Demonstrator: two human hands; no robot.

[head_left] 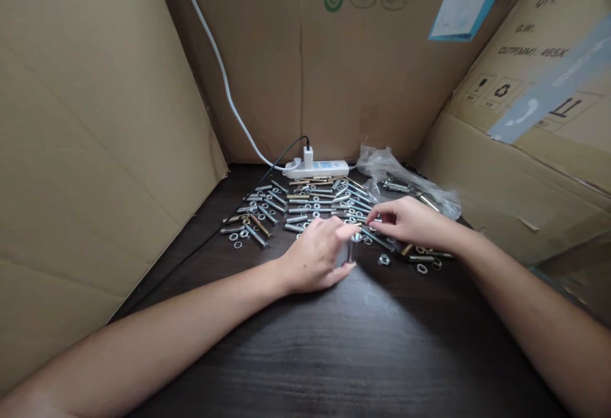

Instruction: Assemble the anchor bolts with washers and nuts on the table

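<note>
My left hand is closed, with a short shiny metal bolt held upright between thumb and fingers; motion blur softens its outline. My right hand reaches into the right part of the spread hardware, thumb and fingertips pinched together. Whatever sits between those fingertips is too small to make out. Around both hands lie rows of bolts with metal sleeves, loose washers and nuts. A single nut rests in front of my right hand, and a washer lies under my right wrist.
A white power strip with a plugged-in charger stands behind the hardware. A clear plastic bag holding more bolts is at the back right. Cardboard walls enclose the dark wooden table. A black cable crosses the left side.
</note>
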